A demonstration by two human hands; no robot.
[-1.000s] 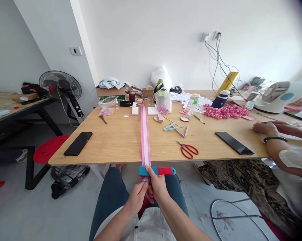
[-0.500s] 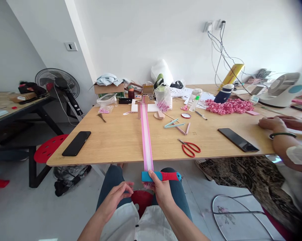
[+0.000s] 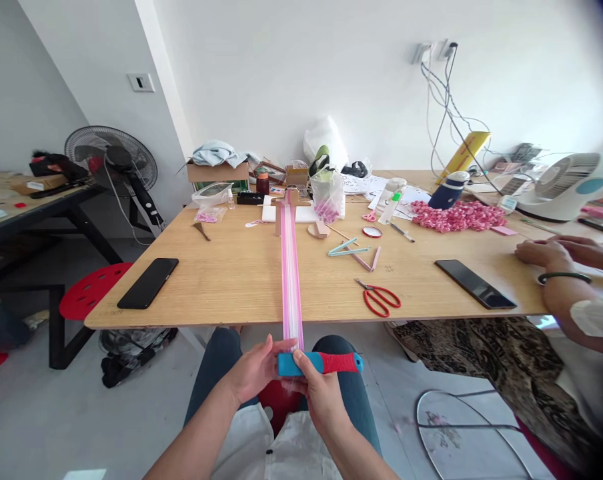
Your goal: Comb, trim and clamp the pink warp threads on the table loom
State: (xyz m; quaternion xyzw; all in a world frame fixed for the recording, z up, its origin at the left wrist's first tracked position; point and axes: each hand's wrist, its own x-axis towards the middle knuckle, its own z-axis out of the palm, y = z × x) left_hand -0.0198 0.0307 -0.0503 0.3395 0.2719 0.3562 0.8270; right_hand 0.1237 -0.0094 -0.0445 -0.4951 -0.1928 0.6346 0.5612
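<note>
Okay, so the right hand gripped a flat blue-and-red tool across the near end of a long pink-and-white thread strip, stretched past a light wooden table's edge. Left hand: fingers extended at the strip, couldn't tell if pinching.

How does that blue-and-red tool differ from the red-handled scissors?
The blue-and-red tool is held in the right hand, across the pink-and-white strands, while the red-handled scissors lie on the table. The blue-and-red tool has one straight handle and a blue head; the red-handled scissors have two looped handles and narrow metal blades. Both have red on their handles.
</note>
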